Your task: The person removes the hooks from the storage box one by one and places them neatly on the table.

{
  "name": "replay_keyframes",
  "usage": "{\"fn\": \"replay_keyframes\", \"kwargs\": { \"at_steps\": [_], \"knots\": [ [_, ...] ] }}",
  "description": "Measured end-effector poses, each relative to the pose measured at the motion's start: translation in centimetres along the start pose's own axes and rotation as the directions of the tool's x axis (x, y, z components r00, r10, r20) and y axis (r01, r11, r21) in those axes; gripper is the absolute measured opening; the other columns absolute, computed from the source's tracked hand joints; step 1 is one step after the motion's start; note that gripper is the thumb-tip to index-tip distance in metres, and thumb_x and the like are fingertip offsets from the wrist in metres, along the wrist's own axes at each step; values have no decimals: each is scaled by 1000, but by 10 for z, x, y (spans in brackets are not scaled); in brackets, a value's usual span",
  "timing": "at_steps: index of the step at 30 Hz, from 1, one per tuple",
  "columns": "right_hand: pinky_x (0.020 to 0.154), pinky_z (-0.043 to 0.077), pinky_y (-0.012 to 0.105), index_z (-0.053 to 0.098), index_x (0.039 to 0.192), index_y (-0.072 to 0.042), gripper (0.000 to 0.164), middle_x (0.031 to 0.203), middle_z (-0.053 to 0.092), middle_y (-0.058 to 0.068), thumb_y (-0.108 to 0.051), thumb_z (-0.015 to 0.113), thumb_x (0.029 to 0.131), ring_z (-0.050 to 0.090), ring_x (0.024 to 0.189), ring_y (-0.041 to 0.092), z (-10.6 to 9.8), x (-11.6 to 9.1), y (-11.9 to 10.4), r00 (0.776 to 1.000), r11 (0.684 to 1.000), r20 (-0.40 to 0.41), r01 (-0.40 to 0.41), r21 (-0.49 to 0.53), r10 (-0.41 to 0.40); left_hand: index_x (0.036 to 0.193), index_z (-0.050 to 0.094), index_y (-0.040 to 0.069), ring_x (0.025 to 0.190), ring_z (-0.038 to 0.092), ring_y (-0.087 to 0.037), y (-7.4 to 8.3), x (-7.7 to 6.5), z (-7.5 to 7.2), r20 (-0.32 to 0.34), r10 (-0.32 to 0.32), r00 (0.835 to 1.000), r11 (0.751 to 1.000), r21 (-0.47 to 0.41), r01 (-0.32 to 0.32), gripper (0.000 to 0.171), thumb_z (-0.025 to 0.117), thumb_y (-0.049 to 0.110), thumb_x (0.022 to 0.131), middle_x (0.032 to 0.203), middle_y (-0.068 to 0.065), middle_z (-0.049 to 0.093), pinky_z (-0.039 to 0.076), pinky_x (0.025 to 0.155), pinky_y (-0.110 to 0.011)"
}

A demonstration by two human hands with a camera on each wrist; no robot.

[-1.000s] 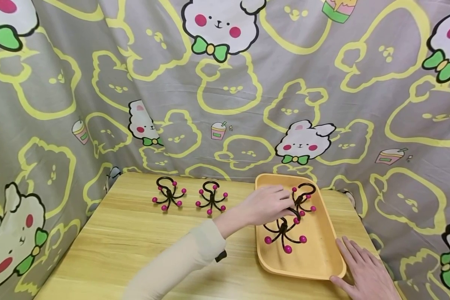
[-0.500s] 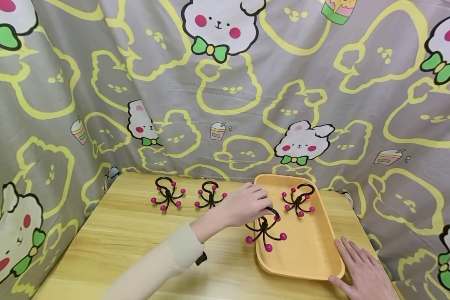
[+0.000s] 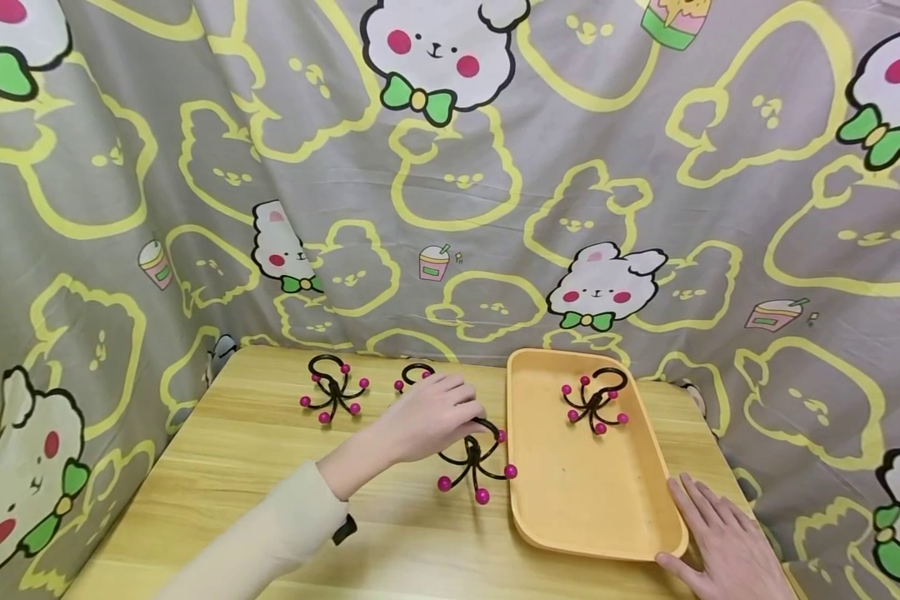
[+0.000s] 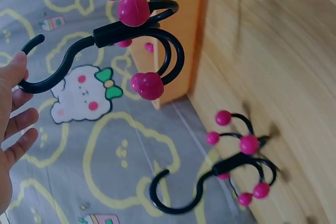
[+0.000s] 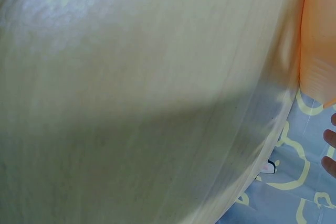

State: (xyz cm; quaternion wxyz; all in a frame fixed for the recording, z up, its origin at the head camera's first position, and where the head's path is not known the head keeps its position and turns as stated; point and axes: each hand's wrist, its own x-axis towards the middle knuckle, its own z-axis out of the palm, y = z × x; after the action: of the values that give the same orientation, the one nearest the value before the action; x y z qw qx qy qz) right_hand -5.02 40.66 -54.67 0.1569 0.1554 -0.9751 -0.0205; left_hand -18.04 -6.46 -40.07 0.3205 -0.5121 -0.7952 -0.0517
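My left hand [image 3: 431, 417] pinches the hook end of a black multi-prong hook hanger [image 3: 474, 454], whose curved prongs end in pink balls. In the head view it hangs just left of the yellow tray [image 3: 600, 546], one ball overlapping the rim. The left wrist view shows thumb and fingers [image 4: 18, 69] at the hook's curve. Partly hidden behind that hand is another such hanger [image 3: 417, 368] on the table. A third hanger [image 3: 334, 390] lies farther left. One more hanger [image 3: 594, 406] lies in the tray's far end. Straight fingers of my right hand [image 3: 727, 533] rest against the tray's right near corner.
The wooden table [image 3: 217, 483] carries the tray at its right side. A grey curtain [image 3: 465, 225] with yellow outlines and white cartoon faces hangs behind and along both sides. In the right wrist view, the tray's orange-looking wall [image 5: 317, 45] stands at the right edge.
My left hand has carried the hanger leftward from over the tray to above the table beside it. The hanger in the tray has come into full view. The right hand stays put.
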Motion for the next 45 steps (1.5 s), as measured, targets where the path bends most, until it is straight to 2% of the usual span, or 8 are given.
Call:
{"fn": "replay_keyframes", "kwargs": {
  "at_steps": [5,8,13,23,28,33,37,45],
  "knots": [
    [123,-21,10,41,162,-16,109,147,61,17,-74,77,77,56,127,35,1,-1,1,1000,1000,-21,16,-9,-16,93,73,23,86,60,-10,-3,-17,-6,1,-13,1000,1000,3,13,14,80,35,93,88,10,65,51,76,-24],
    [134,-2,29,39,163,-17,109,148,60,18,-74,76,78,56,130,36,1,-1,0,1000,1000,-5,2,0,-2,94,73,24,86,61,-11,-4,-28,-10,7,-31,999,1000,-6,31,13,82,33,92,89,10,66,51,77,-25],
    [120,21,42,40,163,-17,107,150,60,18,-73,76,79,55,132,36,0,-1,-2,1000,1000,6,-19,8,19,94,73,23,84,61,-10,-5,-48,-14,2,-81,997,996,-25,81,16,86,31,88,89,10,67,53,74,-25],
    [122,-23,9,46,159,-14,107,146,61,18,-74,77,76,57,128,36,0,-1,1,1000,1000,-23,13,-14,-14,93,74,18,82,61,-11,-11,-90,-23,-42,-166,985,986,-31,164,16,85,26,84,86,8,67,54,75,-26],
    [130,0,28,43,161,-15,107,149,60,18,-73,77,78,56,130,36,0,-1,0,1000,1000,-15,0,-6,-1,93,74,17,82,61,-11,-16,-110,-31,-67,-206,976,978,-49,203,13,83,23,85,86,7,67,53,74,-28],
    [113,26,43,43,161,-16,106,149,60,18,-73,76,78,55,131,36,0,-2,-1,1000,1000,-4,-10,3,10,94,74,16,82,59,-12,-21,-128,-40,-93,-244,965,969,-49,241,20,66,32,104,87,7,67,52,72,-30],
    [109,31,46,41,162,-16,107,149,60,18,-73,76,79,55,132,37,0,-1,-1,1000,1000,5,-16,10,16,93,74,14,81,58,-14,-26,-141,-48,-121,-268,956,963,-26,267,46,43,42,113,87,5,68,52,72,-32],
    [112,28,44,41,162,-17,107,149,60,18,-73,76,79,54,132,36,0,-2,-1,1000,1000,3,-16,4,16,92,74,13,80,58,-14,-38,-168,-62,-113,-327,938,944,0,330,52,39,44,114,85,3,65,50,74,-31]
  ]
}}
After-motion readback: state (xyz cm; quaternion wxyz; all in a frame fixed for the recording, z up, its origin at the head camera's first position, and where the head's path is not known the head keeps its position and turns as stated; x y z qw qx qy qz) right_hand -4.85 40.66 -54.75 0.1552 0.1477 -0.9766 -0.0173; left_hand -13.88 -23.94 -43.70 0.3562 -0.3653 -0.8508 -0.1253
